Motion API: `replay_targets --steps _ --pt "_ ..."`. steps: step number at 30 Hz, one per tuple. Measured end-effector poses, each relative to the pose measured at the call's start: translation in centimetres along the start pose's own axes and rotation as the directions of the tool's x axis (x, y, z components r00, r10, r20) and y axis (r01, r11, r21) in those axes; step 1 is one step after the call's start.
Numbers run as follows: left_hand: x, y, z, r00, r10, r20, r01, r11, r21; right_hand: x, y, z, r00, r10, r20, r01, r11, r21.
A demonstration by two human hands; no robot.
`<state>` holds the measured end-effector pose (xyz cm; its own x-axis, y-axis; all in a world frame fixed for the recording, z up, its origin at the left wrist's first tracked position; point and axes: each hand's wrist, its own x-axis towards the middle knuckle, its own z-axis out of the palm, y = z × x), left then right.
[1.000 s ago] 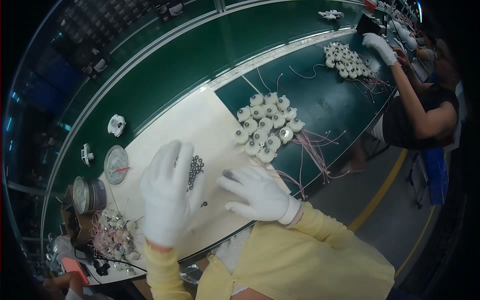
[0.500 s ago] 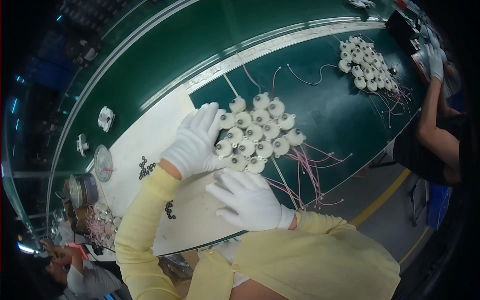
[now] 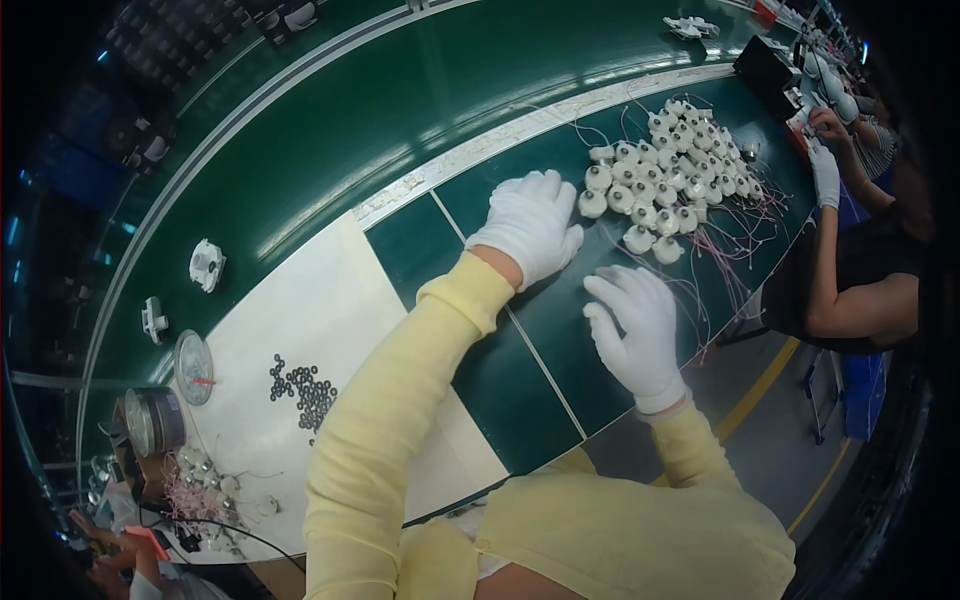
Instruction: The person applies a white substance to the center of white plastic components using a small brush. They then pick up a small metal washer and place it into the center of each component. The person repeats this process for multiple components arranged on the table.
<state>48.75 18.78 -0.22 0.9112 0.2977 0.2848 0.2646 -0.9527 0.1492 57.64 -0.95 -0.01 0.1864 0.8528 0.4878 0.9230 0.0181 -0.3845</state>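
Note:
Small round cream-white wired parts (image 3: 645, 192), which look like little motors with dark centres, lie massed on the green tabletop at the right. Pink and white leads (image 3: 735, 255) trail from them toward the near edge. Just left of this group rests my left hand (image 3: 528, 228) in a white glove, fingers extended and holding nothing, its fingertips close to the nearest parts. Nearer to me, my gloved right hand (image 3: 640, 335) hovers below the group with fingers apart and nothing in them. Some leads pass close by its fingers.
Many small black rings (image 3: 312, 400) lie on a white sheet (image 3: 270, 320) at the left, near a round clear dish (image 3: 194, 367), a metal tin (image 3: 154, 420) and more wired parts (image 3: 205, 490). White fittings (image 3: 207, 265) sit on the green belt. A co-worker's gloved hand (image 3: 825, 172) works far right.
The nearer group of wired parts has slid rightward across the table against the farther group. Both my hands have moved right with it, uncovering the black rings.

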Motion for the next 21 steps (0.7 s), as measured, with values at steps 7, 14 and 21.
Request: replay_targets --steps 7,14,21 --pt "-14.5 0.9 -13.0 0.997 -0.061 0.054 0.060 0.998 0.024 -2.4 -8.3 2.2 0.977 -0.122 0.173 0.069 0.956 0.286" --pt "-38.2 -4.5 -21.6 0.738 -0.472 -0.483 0.642 0.712 0.285 -4.4 -7.0 4.7 0.980 0.028 0.196 -0.085 0.953 0.292" --pt "-58.1 -5.9 -21.6 -0.017 -0.891 -0.453 0.925 -0.186 0.331 -3.3 -6.7 6.2 0.977 -0.004 0.211 -0.031 0.986 0.162"
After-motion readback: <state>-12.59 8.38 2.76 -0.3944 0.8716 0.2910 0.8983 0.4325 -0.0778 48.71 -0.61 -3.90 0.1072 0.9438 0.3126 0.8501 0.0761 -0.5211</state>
